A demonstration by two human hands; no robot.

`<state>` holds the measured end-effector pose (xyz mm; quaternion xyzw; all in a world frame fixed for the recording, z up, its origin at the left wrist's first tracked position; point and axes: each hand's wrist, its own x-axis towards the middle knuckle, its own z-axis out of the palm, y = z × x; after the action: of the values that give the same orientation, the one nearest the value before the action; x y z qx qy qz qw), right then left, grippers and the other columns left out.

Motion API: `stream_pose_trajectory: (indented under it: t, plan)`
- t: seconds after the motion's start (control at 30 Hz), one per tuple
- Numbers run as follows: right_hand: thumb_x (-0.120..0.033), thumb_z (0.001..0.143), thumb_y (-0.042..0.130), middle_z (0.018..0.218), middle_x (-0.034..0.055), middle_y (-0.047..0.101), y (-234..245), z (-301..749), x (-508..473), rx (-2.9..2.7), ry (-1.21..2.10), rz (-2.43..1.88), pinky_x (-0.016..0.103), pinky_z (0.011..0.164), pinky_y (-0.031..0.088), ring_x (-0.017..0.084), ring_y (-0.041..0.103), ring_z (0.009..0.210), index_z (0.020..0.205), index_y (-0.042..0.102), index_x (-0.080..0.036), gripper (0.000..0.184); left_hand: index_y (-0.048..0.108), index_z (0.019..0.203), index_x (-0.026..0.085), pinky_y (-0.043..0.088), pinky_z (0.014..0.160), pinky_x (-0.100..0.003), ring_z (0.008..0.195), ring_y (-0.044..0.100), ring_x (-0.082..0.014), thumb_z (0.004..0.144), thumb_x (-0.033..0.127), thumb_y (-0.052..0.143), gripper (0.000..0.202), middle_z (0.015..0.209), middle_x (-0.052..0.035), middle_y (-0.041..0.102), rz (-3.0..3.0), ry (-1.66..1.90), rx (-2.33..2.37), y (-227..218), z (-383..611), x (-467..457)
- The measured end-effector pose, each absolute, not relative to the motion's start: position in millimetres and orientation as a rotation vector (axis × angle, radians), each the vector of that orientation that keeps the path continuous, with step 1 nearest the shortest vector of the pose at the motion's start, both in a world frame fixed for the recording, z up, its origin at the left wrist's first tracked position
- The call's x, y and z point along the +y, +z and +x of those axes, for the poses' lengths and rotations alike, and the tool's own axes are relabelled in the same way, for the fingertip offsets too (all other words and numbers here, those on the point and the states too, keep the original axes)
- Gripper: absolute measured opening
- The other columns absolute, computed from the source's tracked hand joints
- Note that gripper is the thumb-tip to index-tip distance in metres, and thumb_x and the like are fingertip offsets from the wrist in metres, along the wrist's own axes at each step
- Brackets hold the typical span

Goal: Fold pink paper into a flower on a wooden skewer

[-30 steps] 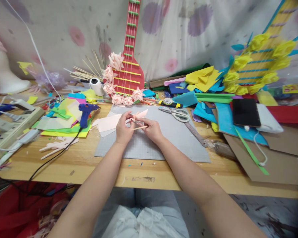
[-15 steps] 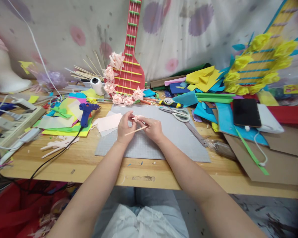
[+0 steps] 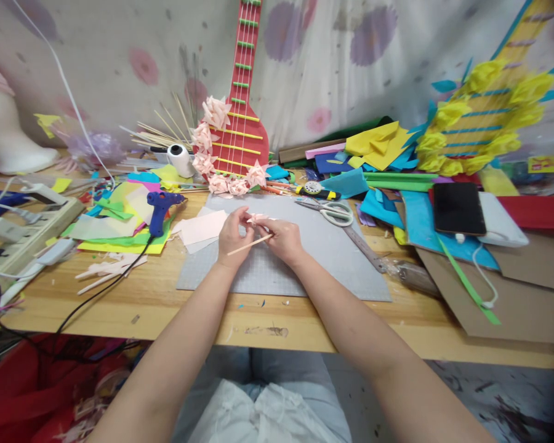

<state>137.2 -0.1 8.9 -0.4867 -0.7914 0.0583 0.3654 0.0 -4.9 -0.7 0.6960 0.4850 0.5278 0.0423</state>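
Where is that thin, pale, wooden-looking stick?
In the head view, the thin, pale, wooden-looking stick is just left of centre, held in the right hand and slanting across toward the left hand, above the grey cutting mat.

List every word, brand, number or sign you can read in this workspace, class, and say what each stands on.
None can be read.
Yellow item, far right: reddish marks, too blurred to read.
Ruler: any markings are too small to read.
Phone: dark screen, no text visible.
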Motion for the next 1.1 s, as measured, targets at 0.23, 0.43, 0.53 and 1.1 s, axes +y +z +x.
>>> stream_pose_trajectory:
  t: [0.23, 0.43, 0.53, 1.1]
  plan:
    - [-0.031, 0.080, 0.046, 0.087, -0.0015, 0.067, 7.8, 138.5, 0.9, -1.918, 0.320, -1.263, 0.021, 0.062, 0.039, 0.011, 0.058, 0.067, 0.092, 0.065, -0.026, 0.023, 0.043, 0.110, 0.020, 0.045, 0.078, -0.027, 0.078, 0.057, -0.0111, 0.069, 0.008, 0.049, 0.043, 0.090, -0.0005, 0.061, 2.070, 1.511, 1.522, 2.2, 1.6, -7.7]
    - [-0.033, 0.077, 0.048, 0.066, -0.0018, 0.062, 5.9, 142.1, 4.0, -1.809, 0.504, -1.348, 0.020, 0.053, 0.034, 0.010, 0.051, 0.056, 0.086, 0.065, -0.022, 0.022, 0.046, 0.109, 0.022, 0.044, 0.079, -0.027, 0.078, 0.057, -0.0117, 0.066, 0.007, 0.051, 0.045, 0.087, 0.0007, 0.062, 2.073, 1.410, 1.545, 5.7, 1.0, -9.5]
    - [-0.032, 0.076, 0.049, 0.065, -0.0018, 0.062, 1.9, 144.1, 7.3, -1.820, 0.566, -1.314, 0.021, 0.053, 0.034, 0.010, 0.050, 0.055, 0.087, 0.065, -0.022, 0.022, 0.048, 0.107, 0.021, 0.044, 0.080, -0.029, 0.080, 0.056, -0.0137, 0.064, 0.006, 0.051, 0.045, 0.082, 0.0006, 0.063, 2.074, 1.404, 1.553, 6.1, -0.3, -8.8]
    - [-0.033, 0.078, 0.046, 0.078, -0.0001, 0.063, 1.0, 149.4, 12.3, -1.929, 0.884, -1.068, 0.022, 0.068, 0.040, 0.012, 0.056, 0.074, 0.081, 0.061, -0.018, 0.022, 0.049, 0.107, 0.020, 0.045, 0.069, -0.025, 0.067, 0.056, -0.0110, 0.066, 0.012, 0.050, 0.041, 0.076, 0.0014, 0.063, 1.939, 1.299, 1.539, 5.2, -5.9, -7.6]
